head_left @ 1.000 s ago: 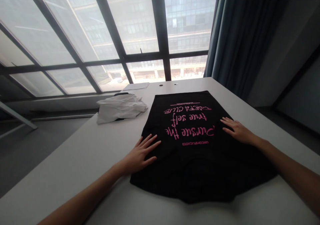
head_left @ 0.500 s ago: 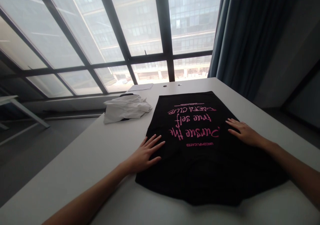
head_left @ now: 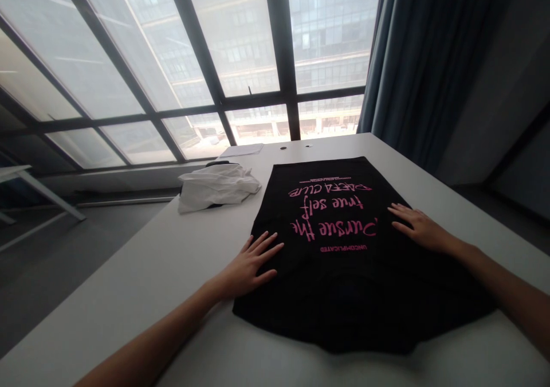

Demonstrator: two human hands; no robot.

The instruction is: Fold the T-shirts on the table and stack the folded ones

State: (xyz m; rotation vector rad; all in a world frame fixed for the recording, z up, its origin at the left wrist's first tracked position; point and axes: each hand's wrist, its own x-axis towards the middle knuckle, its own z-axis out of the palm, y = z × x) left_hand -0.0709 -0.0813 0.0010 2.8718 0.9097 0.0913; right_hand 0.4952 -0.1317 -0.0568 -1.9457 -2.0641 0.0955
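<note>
A black T-shirt [head_left: 344, 284] with pink lettering lies spread flat on a white table [head_left: 150, 272], its print facing up and reading upside down to me. My left hand [head_left: 249, 264] rests flat on the shirt's left edge, fingers spread and holding nothing. On the shirt's right side my right hand [head_left: 419, 227] lies flat as well, fingers stretched toward the lettering. Both forearms reach in from the near corners of the view.
A crumpled white garment [head_left: 217, 185] sits at the table's far left, with a dark object partly hidden under it. A white sheet [head_left: 240, 149] lies near the far edge. Large windows stand behind the table; a dark curtain [head_left: 412, 66] hangs at right.
A second ago the view shifted slightly, so everything moved a little to the right. Since half a second ago both hands and the shirt have stayed still.
</note>
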